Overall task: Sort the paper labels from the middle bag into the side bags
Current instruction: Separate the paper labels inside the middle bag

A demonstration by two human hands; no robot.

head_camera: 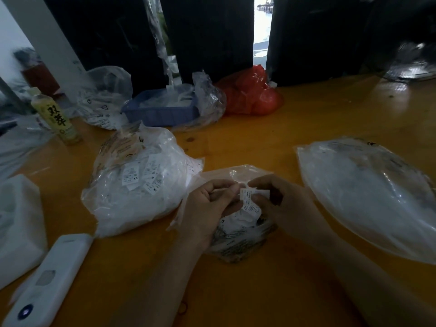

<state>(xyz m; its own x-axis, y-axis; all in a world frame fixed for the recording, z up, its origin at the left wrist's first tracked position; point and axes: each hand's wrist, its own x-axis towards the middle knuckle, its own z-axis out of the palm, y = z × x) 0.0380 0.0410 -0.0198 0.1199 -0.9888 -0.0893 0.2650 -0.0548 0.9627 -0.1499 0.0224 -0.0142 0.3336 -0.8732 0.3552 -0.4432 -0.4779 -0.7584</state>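
Your left hand (213, 204) and right hand (280, 204) are close together over the middle bag (238, 241), near the table's (259, 142) near edge. Both have curled fingers pinching a small cluster of paper labels (250, 200); how many labels are in the pinch cannot be made out. Print on them is too small to read.

The middle bag lies crumpled beneath your hands, its upper part hidden by them; more printed labels show through the plastic at its lower end.

The left bag (139, 182) sits just beside your left hand, bulging with white labels; "XS" and "XL" are legible on a few, the rest blurred. The right bag (368, 197) lies toward the table's right edge and is cut off by the frame; glare hides its contents.

Toward the far edge: a blue tray (160, 112) wrapped in clear plastic, a red bag (252, 95), another clear bag of labels (103, 100). A bottle (55, 116) stands at the far left. At the near-left corner, a white device (49, 282) and a white block (16, 223), both partly cut off. The background is dark and indistinct.
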